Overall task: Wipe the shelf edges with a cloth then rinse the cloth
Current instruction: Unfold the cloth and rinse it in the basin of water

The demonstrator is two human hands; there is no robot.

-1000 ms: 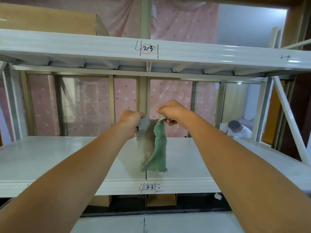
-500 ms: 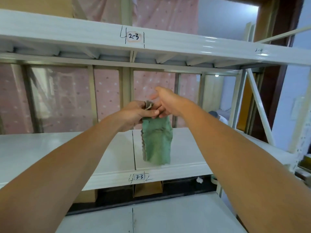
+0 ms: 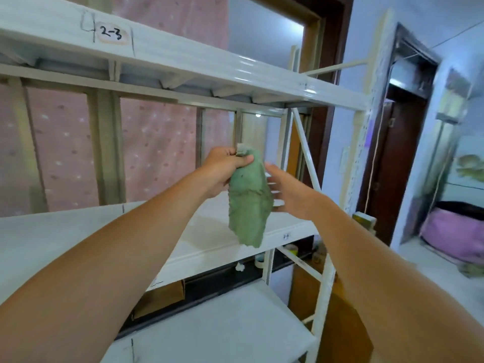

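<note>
A green cloth (image 3: 248,203) hangs down in front of the white shelf unit, bunched at its top in my left hand (image 3: 222,169), whose fingers and thumb grip it. My right hand (image 3: 288,192) is just to the right of the cloth with fingers spread and straight, blurred, holding nothing. The upper shelf edge (image 3: 209,64), labelled 2-3, runs above my hands. Behind and below the cloth lies the middle shelf (image 3: 204,247).
A white upright post (image 3: 364,142) and a diagonal brace (image 3: 306,153) close the unit's right end. A lower shelf (image 3: 222,331) sits below. Dark doorways (image 3: 392,166) open to the right. Tape rolls (image 3: 290,248) and a cardboard box (image 3: 162,299) sit behind the shelves.
The view has swung right toward the shelf's end. My right hand has let go of the cloth's top and moved down to its right side; my left hand still holds the cloth.
</note>
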